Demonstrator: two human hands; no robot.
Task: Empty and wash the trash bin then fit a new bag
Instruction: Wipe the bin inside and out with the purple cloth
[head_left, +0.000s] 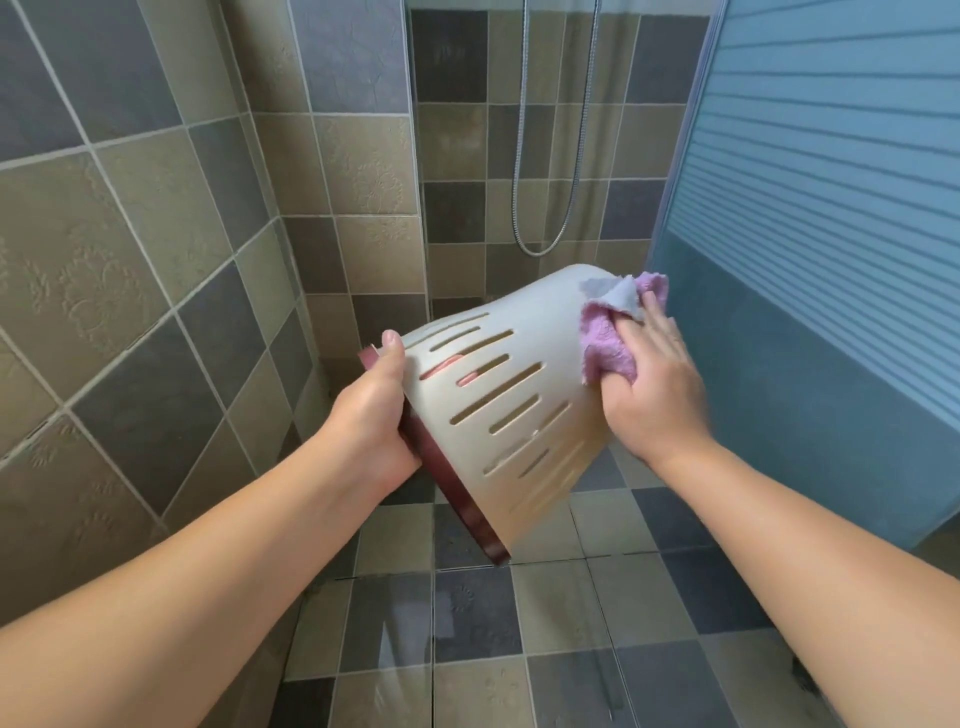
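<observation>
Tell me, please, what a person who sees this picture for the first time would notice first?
The eye falls first on the cream slotted trash bin with its dark red rim, held tilted in mid-air at the centre. The left hand grips it at the rim, and the right hand presses a pink cloth against its upper side near the base. Behind hangs a shower hose on the tiled wall, with a blue striped door panel on the right.

Two bare forearms, no sleeves, rings or watch.
</observation>
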